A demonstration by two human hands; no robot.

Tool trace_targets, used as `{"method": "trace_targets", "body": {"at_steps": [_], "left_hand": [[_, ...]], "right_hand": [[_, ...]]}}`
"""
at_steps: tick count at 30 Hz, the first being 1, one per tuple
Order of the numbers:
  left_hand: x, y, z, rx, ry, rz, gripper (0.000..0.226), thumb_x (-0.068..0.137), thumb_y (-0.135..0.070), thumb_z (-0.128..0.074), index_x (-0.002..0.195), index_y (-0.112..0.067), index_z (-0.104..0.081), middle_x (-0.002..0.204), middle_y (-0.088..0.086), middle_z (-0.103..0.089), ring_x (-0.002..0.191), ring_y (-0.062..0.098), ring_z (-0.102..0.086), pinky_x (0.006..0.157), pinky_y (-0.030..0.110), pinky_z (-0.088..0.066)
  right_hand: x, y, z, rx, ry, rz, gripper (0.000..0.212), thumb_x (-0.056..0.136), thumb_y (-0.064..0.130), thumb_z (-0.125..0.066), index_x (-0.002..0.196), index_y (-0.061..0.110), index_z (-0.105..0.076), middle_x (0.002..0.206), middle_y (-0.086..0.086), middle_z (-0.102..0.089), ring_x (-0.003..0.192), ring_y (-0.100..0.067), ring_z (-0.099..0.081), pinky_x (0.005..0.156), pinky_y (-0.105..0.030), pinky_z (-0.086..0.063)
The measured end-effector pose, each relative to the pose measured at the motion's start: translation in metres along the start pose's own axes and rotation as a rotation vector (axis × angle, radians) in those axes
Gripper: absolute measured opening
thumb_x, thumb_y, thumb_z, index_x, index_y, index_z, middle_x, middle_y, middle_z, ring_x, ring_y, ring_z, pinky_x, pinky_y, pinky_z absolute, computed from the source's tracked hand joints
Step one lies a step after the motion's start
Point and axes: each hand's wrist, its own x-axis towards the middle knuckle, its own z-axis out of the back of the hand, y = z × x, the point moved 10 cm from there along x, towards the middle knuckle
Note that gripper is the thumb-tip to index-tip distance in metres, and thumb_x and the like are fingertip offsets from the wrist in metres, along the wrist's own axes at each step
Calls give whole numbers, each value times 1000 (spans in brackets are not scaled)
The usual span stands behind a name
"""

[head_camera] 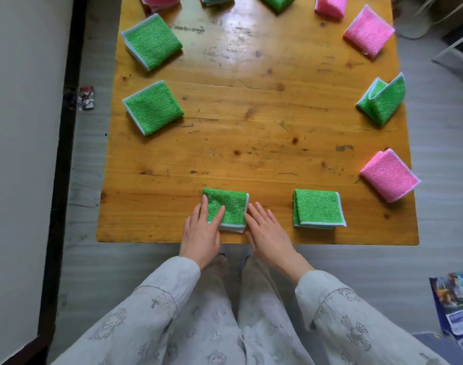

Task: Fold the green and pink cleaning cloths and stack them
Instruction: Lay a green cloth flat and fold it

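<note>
A folded green cloth (pixel 230 206) lies near the front edge of the wooden table (pixel 251 114). My left hand (pixel 202 230) rests flat on its left part, fingers spread over the fabric. My right hand (pixel 267 233) lies flat on the table and touches the cloth's right edge. Another folded green cloth (pixel 317 208) sits to the right of it. Two folded green cloths (pixel 152 40) (pixel 153 106) lie at the left edge. On the right side are a pink cloth (pixel 389 175), a half-open green cloth (pixel 382 101) and another pink cloth (pixel 368 31).
More folded pink and green cloths line the far edge, among them a pink one (pixel 330 5) and a green one (pixel 276 1). A wall (pixel 19 154) runs along the left. A printed packet (pixel 454 301) lies on the floor at the lower right.
</note>
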Motion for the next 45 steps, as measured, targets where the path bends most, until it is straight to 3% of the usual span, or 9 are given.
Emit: {"method": "trace_targets", "body": {"at_steps": [7, 20, 24, 29, 36, 40, 45], "left_hand": [[-5, 11, 16, -120, -33, 64, 51, 93, -14, -41, 142, -26, -29, 155, 7, -3, 139, 22, -19, 111, 39, -22], [-21, 52, 28, -226, -33, 249, 46, 95, -14, -37, 140, -20, -34, 155, 9, -5, 142, 24, -12, 112, 48, -18], [-24, 42, 55, -183, -168, 241, 41, 93, -11, -42, 133, -16, -44, 153, 10, -12, 141, 23, -12, 111, 47, -18], [-14, -19, 69, -197, -204, 135, 39, 92, -13, -44, 131, -18, -45, 152, 6, -16, 140, 23, -15, 112, 46, -18], [2, -156, 51, -207, -186, -74, 37, 92, -13, -44, 128, -17, -48, 147, 7, -28, 136, 23, -26, 110, 46, -27], [18, -237, 21, -243, -165, -82, 38, 93, -14, -42, 130, -17, -46, 145, 6, -31, 135, 22, -27, 110, 41, -28], [35, -337, -29, -495, -197, 11, 35, 89, -4, -45, 124, -6, -50, 130, 15, -48, 125, 26, -41, 106, 29, -26]], "right_hand": [[4, 3, 3, 55, 92, -9, 50, 99, 24, -29, 145, 12, -15, 156, -4, -3, 144, -20, 3, 116, -37, -2], [20, 46, -9, 90, 171, 63, 56, 98, 25, -30, 146, 8, -8, 155, -9, 3, 143, -21, 5, 116, -38, 0], [15, 33, 9, 178, 94, 31, 51, 98, 22, -32, 145, 11, -16, 156, -9, -3, 144, -23, 1, 116, -38, -2], [-21, -23, 54, 299, -81, -80, 48, 98, 22, -33, 143, 11, -24, 155, -7, -14, 143, -21, -7, 117, -35, -6], [-105, -151, 95, 406, -251, -246, 44, 97, 17, -36, 141, 11, -31, 152, -6, -23, 141, -18, -17, 113, -26, -9], [-159, -232, 109, 408, -312, -262, 44, 96, 18, -38, 140, 12, -34, 150, -5, -29, 140, -17, -20, 112, -26, -15], [-214, -331, 132, 374, -329, -200, 43, 96, 19, -40, 139, 14, -35, 147, -3, -34, 138, -15, -26, 110, -21, -18]]}}
